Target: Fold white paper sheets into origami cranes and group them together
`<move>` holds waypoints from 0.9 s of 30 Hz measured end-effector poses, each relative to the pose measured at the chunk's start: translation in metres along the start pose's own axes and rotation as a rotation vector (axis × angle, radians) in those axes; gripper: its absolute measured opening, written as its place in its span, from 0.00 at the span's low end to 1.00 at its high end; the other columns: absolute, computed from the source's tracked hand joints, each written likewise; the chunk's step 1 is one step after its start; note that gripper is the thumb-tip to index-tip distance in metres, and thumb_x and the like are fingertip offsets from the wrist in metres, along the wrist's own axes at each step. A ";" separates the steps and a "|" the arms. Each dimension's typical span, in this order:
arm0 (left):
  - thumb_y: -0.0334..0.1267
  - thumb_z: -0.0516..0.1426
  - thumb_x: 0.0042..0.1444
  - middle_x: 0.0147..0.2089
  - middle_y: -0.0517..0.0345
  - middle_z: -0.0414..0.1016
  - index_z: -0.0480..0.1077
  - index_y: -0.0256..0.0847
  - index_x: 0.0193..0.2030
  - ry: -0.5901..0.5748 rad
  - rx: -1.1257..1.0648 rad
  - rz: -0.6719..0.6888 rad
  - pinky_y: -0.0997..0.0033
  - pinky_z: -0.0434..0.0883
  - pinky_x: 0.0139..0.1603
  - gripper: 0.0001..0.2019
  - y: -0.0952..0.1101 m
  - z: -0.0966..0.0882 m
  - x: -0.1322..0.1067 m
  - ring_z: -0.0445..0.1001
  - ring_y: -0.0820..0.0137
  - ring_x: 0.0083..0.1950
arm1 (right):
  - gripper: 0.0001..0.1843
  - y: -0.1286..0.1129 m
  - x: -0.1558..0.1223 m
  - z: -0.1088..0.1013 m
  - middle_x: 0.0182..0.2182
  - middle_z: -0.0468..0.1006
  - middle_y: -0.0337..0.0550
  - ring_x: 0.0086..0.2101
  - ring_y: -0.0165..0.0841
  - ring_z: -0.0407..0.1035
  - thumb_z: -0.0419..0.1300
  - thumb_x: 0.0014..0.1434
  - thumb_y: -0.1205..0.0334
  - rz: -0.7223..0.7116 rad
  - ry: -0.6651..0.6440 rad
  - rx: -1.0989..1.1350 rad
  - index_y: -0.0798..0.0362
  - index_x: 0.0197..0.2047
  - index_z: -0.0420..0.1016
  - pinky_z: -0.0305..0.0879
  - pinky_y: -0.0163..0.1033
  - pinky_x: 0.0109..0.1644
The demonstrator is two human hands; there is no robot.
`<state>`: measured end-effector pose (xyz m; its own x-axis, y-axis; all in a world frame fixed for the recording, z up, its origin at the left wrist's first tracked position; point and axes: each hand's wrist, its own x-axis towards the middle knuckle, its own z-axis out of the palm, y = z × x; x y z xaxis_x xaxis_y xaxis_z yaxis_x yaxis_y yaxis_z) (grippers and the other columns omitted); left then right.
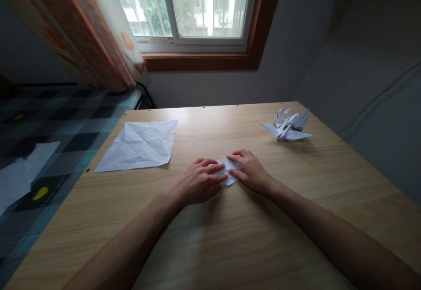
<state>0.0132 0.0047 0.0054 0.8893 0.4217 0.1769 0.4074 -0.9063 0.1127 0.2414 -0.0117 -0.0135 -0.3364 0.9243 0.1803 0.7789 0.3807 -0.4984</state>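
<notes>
A small piece of folded white paper (pixel 229 180) lies on the wooden table (pixel 210 246), partly hidden under my fingers. My left hand (pixel 201 180) holds its left side, with the fingers laid over the paper and pressing it down. From the right, my right hand (pixel 251 169) grips the other side between thumb and fingers, the thumb nearer to me. Both hands rest low on the tabletop, close together. The underside of the paper and its exact folds are hidden.
A creased white paper sheet (pixel 144 143) lies flat at the table's back left. Folded paper cranes (pixel 289 125) stand at the back right. To the left is a bed with a checked cover (pixel 82 143), with loose white paper (pixel 19 178) on it. A window (pixel 210 9) is beyond.
</notes>
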 end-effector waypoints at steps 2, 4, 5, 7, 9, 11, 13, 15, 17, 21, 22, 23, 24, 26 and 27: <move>0.43 0.54 0.62 0.61 0.56 0.71 0.70 0.49 0.56 -0.002 -0.015 -0.011 0.56 0.63 0.59 0.17 0.000 0.000 0.000 0.68 0.60 0.59 | 0.21 -0.002 0.001 -0.001 0.51 0.72 0.51 0.50 0.42 0.64 0.62 0.58 0.62 0.015 -0.008 0.015 0.54 0.55 0.73 0.60 0.49 0.56; 0.43 0.54 0.61 0.61 0.55 0.71 0.70 0.49 0.56 -0.001 -0.030 -0.017 0.56 0.63 0.59 0.17 0.000 0.000 0.000 0.68 0.59 0.59 | 0.19 -0.004 0.002 -0.003 0.49 0.72 0.50 0.50 0.41 0.65 0.61 0.59 0.62 0.038 -0.013 0.033 0.53 0.54 0.73 0.60 0.48 0.56; 0.44 0.54 0.61 0.61 0.55 0.71 0.70 0.49 0.56 0.000 -0.037 -0.018 0.55 0.63 0.59 0.17 0.000 0.000 0.001 0.68 0.59 0.59 | 0.18 -0.005 0.003 -0.004 0.48 0.73 0.49 0.49 0.41 0.65 0.61 0.59 0.63 0.054 -0.015 0.044 0.52 0.54 0.74 0.59 0.48 0.56; 0.44 0.54 0.61 0.62 0.55 0.70 0.70 0.49 0.57 0.002 -0.049 -0.020 0.55 0.63 0.60 0.18 0.001 0.000 0.000 0.67 0.58 0.59 | 0.16 -0.006 0.005 -0.004 0.47 0.74 0.48 0.49 0.40 0.65 0.60 0.59 0.64 0.085 -0.014 0.074 0.52 0.51 0.75 0.59 0.47 0.55; 0.44 0.54 0.61 0.62 0.55 0.70 0.71 0.49 0.57 0.009 -0.054 -0.024 0.54 0.62 0.60 0.18 0.001 -0.001 0.000 0.67 0.58 0.58 | 0.14 -0.006 0.007 -0.003 0.46 0.75 0.47 0.48 0.39 0.66 0.60 0.58 0.67 0.107 0.003 0.109 0.52 0.48 0.76 0.60 0.46 0.54; 0.44 0.54 0.61 0.61 0.55 0.70 0.71 0.50 0.56 0.016 -0.054 -0.031 0.53 0.62 0.59 0.17 0.002 -0.001 0.000 0.67 0.59 0.58 | 0.12 -0.006 0.008 -0.001 0.44 0.75 0.46 0.46 0.38 0.67 0.60 0.57 0.69 0.111 0.042 0.137 0.52 0.45 0.75 0.61 0.45 0.52; 0.44 0.54 0.61 0.61 0.56 0.71 0.72 0.51 0.55 0.022 -0.049 -0.040 0.53 0.63 0.58 0.16 0.003 -0.001 0.001 0.67 0.58 0.57 | 0.11 -0.006 0.007 0.002 0.41 0.76 0.45 0.44 0.38 0.68 0.59 0.56 0.71 0.093 0.089 0.153 0.52 0.43 0.75 0.62 0.45 0.50; 0.44 0.55 0.60 0.59 0.55 0.71 0.72 0.51 0.55 0.031 -0.040 -0.039 0.54 0.63 0.57 0.16 0.004 -0.001 0.001 0.67 0.58 0.56 | 0.10 -0.006 0.005 0.003 0.40 0.76 0.44 0.43 0.38 0.68 0.58 0.57 0.72 0.053 0.129 0.156 0.52 0.41 0.75 0.63 0.45 0.49; 0.44 0.56 0.60 0.58 0.53 0.71 0.72 0.51 0.54 0.042 -0.026 -0.036 0.54 0.63 0.56 0.16 0.004 -0.002 0.001 0.67 0.58 0.55 | 0.10 -0.006 0.003 0.004 0.39 0.77 0.44 0.43 0.37 0.68 0.57 0.57 0.73 0.003 0.158 0.150 0.51 0.39 0.75 0.63 0.44 0.49; 0.45 0.57 0.59 0.57 0.52 0.70 0.73 0.51 0.54 0.060 0.003 -0.039 0.54 0.63 0.56 0.16 0.005 -0.002 0.001 0.66 0.58 0.55 | 0.09 -0.004 0.001 0.006 0.36 0.79 0.42 0.41 0.37 0.69 0.57 0.61 0.71 -0.090 0.176 0.089 0.50 0.36 0.77 0.62 0.45 0.50; 0.45 0.57 0.59 0.57 0.51 0.70 0.73 0.51 0.54 0.065 0.012 -0.037 0.54 0.62 0.57 0.16 0.005 -0.001 0.001 0.66 0.58 0.55 | 0.09 -0.003 0.000 0.006 0.36 0.79 0.42 0.40 0.37 0.69 0.57 0.61 0.70 -0.107 0.176 0.064 0.49 0.36 0.78 0.62 0.45 0.50; 0.45 0.57 0.60 0.57 0.51 0.70 0.73 0.51 0.54 0.071 0.021 -0.034 0.54 0.62 0.57 0.16 0.005 -0.001 0.001 0.66 0.57 0.55 | 0.09 -0.002 0.000 0.007 0.36 0.80 0.42 0.40 0.37 0.69 0.58 0.62 0.69 -0.123 0.177 0.038 0.49 0.36 0.79 0.62 0.45 0.50; 0.45 0.56 0.60 0.58 0.51 0.69 0.73 0.51 0.54 0.078 0.031 -0.032 0.54 0.62 0.57 0.16 0.005 -0.001 0.001 0.66 0.57 0.55 | 0.09 -0.001 0.000 0.007 0.37 0.81 0.42 0.40 0.37 0.69 0.58 0.62 0.68 -0.139 0.180 0.015 0.49 0.37 0.79 0.62 0.45 0.50; 0.46 0.56 0.61 0.61 0.50 0.67 0.74 0.49 0.53 0.091 0.052 -0.029 0.54 0.61 0.57 0.15 0.005 0.000 0.000 0.65 0.57 0.56 | 0.08 0.000 -0.001 0.008 0.38 0.81 0.42 0.40 0.38 0.69 0.59 0.62 0.67 -0.177 0.185 -0.021 0.49 0.38 0.80 0.61 0.45 0.50; 0.45 0.55 0.61 0.62 0.50 0.67 0.74 0.49 0.53 0.092 0.059 -0.026 0.54 0.61 0.58 0.15 0.004 0.001 0.000 0.65 0.57 0.57 | 0.08 0.000 -0.001 0.009 0.38 0.82 0.42 0.41 0.38 0.69 0.59 0.62 0.66 -0.196 0.184 -0.034 0.49 0.38 0.80 0.62 0.46 0.50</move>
<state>0.0152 0.0007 0.0052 0.8565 0.4435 0.2641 0.4441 -0.8939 0.0607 0.2374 -0.0127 -0.0211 -0.3834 0.8209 0.4233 0.7264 0.5511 -0.4107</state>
